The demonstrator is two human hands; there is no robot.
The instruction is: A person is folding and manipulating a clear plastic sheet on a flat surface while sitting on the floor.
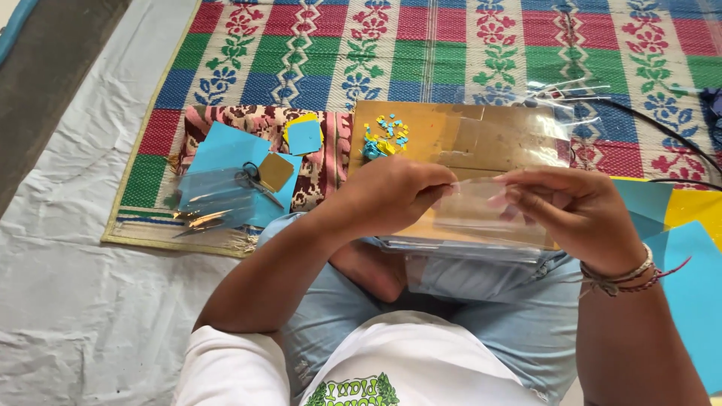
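Observation:
My left hand (395,195) and my right hand (575,207) meet over my lap and pinch a small clear plastic sleeve (474,201) between their fingertips. Under them a gold cardboard sheet (466,135) rests on my knees, on top of a stack of clear sleeves (459,252). Small blue and yellow paper scraps (385,135) lie in a heap on the far left part of the cardboard. My right wrist wears thread and bead bracelets (628,274).
Left of my knees lie blue paper sheets (226,150), scissors (256,179), a small gold square (275,171) and clear plastic (207,197) on a patterned cloth. Blue and yellow paper (696,248) lies at the right. A black cable (677,135) crosses the woven mat (421,45).

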